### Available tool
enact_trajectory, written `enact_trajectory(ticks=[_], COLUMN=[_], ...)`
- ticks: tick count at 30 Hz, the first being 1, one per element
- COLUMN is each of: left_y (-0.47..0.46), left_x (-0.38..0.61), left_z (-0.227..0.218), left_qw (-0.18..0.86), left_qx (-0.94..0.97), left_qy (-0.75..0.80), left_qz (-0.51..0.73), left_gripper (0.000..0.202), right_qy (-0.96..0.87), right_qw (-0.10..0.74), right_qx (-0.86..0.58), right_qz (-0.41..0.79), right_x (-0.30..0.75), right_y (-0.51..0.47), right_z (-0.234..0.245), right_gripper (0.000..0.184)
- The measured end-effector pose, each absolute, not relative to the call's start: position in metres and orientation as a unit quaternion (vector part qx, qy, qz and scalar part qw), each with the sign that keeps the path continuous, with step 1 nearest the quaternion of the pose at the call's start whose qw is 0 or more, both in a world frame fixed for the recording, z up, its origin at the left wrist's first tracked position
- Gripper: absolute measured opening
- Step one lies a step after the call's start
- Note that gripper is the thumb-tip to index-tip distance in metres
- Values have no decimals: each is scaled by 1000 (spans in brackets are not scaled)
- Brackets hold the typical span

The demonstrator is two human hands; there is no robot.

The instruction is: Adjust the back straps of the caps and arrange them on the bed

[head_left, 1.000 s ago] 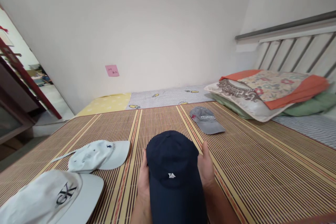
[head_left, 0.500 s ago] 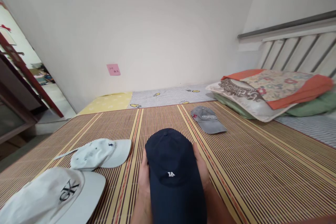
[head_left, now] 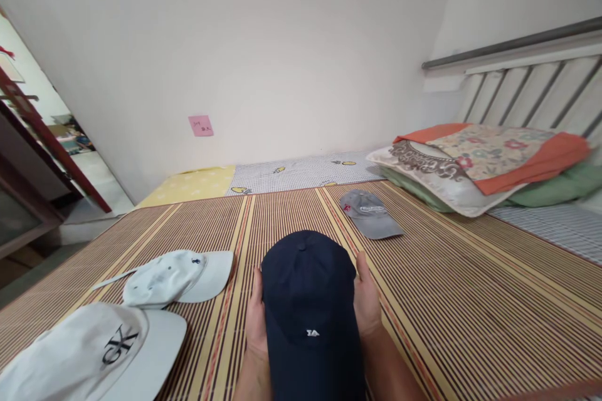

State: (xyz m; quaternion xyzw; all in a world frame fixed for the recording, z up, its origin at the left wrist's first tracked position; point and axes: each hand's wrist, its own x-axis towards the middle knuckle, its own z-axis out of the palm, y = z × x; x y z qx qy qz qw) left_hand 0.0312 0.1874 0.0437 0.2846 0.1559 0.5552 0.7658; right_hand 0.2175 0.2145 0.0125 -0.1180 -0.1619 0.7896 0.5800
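A navy baseball cap (head_left: 308,288) with a small white "LA" mark is held at the bottom middle, its brim towards me. My left hand (head_left: 256,319) grips its left side, and my right hand (head_left: 367,301) grips the right side; most of the fingers are hidden by the cap. To the left lie a pale cap (head_left: 162,279) with a small dark emblem and, nearer me, a white cap (head_left: 70,351) with black "CK" letters. A grey cap (head_left: 371,213) rests beyond my right hand.
All the caps are over a striped bamboo mat (head_left: 470,301) on a bed. Stacked pillows (head_left: 493,153) sit at the far right near a white radiator (head_left: 531,91). A pink note (head_left: 200,126) is stuck to the wall (head_left: 301,44). A doorway opens at the left.
The navy cap has tilted slightly, its white mark now lower in view. My right hand has shifted a little outward along the cap's side. The surroundings have moved slightly left in view.
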Motion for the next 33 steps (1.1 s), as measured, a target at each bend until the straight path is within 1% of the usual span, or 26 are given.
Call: enact_trajectory(ticks=[2, 6, 8, 12, 15, 18, 21, 29, 31, 33], left_y=[188, 189, 190, 194, 199, 205, 209, 211, 211, 211], left_x=[30, 23, 17, 35, 97, 171, 210, 206, 207, 207], left_z=[42, 34, 30, 29, 34, 40, 44, 46, 47, 46], left_qw=[773, 791, 797, 793, 785, 782, 778, 786, 782, 773], left_qx=[300, 317, 321, 321, 322, 319, 313, 324, 327, 319], left_qy=[154, 140, 124, 116, 131, 137, 137, 130, 130, 143], left_qz=[538, 504, 496, 505, 513, 518, 528, 510, 515, 530], left_gripper=[47, 74, 79, 81, 81, 75, 72, 69, 66, 63], right_qy=[-162, -161, -160, -160, -159, -159, -158, -154, -153, -152], right_qw=[576, 571, 571, 571, 569, 567, 566, 574, 580, 588], right_qx=[-117, -115, -114, -114, -116, -117, -118, -122, -123, -123], right_qz=[793, 797, 797, 797, 799, 800, 800, 795, 791, 785], right_x=[218, 218, 218, 218, 218, 219, 222, 226, 226, 226], right_y=[214, 214, 214, 214, 215, 216, 217, 220, 220, 219], right_z=[13, 15, 15, 16, 16, 16, 15, 13, 13, 12], right_gripper=[68, 71, 72, 70, 69, 67, 68, 65, 60, 51])
